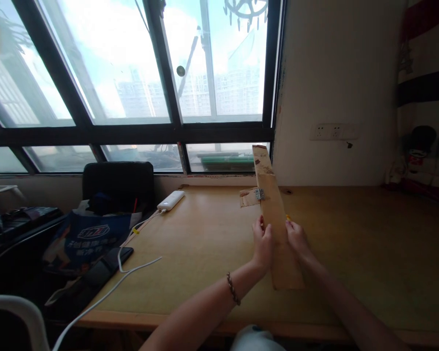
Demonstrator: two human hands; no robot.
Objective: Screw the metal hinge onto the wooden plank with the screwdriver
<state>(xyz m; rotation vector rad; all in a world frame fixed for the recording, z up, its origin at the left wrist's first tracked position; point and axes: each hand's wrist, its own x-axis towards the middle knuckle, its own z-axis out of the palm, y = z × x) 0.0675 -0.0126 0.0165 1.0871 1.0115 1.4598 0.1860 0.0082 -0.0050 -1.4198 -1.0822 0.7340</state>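
A long wooden board runs away from me over the table, its far end tilted up toward the window. Fixed at its left edge is a small metal hinge, which joins it to a short, stained wood piece. My left hand is closed on the board's left edge, a small reddish spot by its fingers. Along the opposite edge, my right hand grips the board too. A small yellow bit shows at its fingertips; what it belongs to is hidden.
On the wooden table, a white power bank with a white cable lies at the left. Beyond the left edge are a black chair and a blue bag. Sockets are on the wall behind.
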